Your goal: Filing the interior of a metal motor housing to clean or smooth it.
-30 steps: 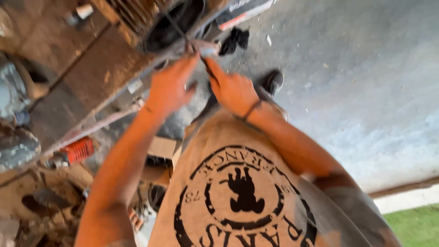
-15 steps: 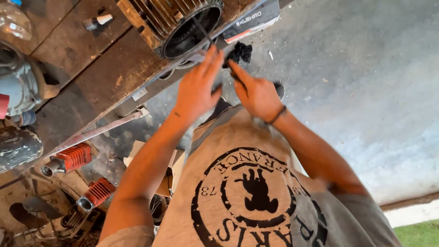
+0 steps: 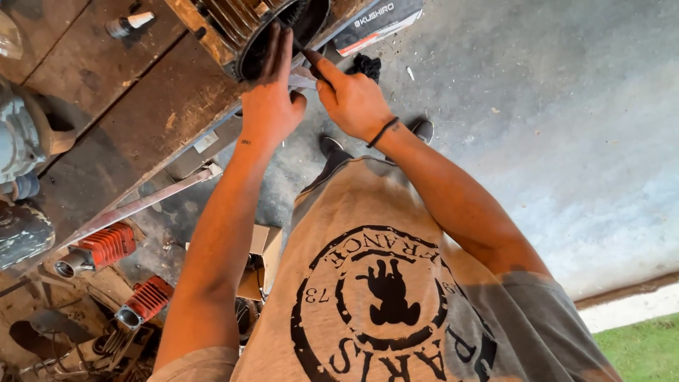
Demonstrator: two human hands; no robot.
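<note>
A ribbed motor housing (image 3: 233, 32) with a round dark opening lies at the edge of a wooden bench (image 3: 141, 120). My left hand (image 3: 272, 99) lies against that opening, its fingers stretched flat over the rim and into the bore. My right hand (image 3: 353, 99) is just to its right, pinched on a thin dark tool (image 3: 305, 53) that points into the opening. A pale strip (image 3: 300, 79) shows between the two hands; who holds it I cannot tell. A dark band circles my right wrist.
On the bench are a small tube with a white cap (image 3: 127, 25) and a grey-blue motor (image 3: 21, 141). A box (image 3: 378, 25) and a black rag (image 3: 366, 65) lie on the concrete floor. Below are a metal bar (image 3: 141, 205), red finned cylinders (image 3: 99, 247) and a cardboard box (image 3: 262, 258).
Both hands have stayed at the motor's opening while the view shifted. My left fingers have straightened and now reach over the rim into the bore; the right hand keeps the tool.
</note>
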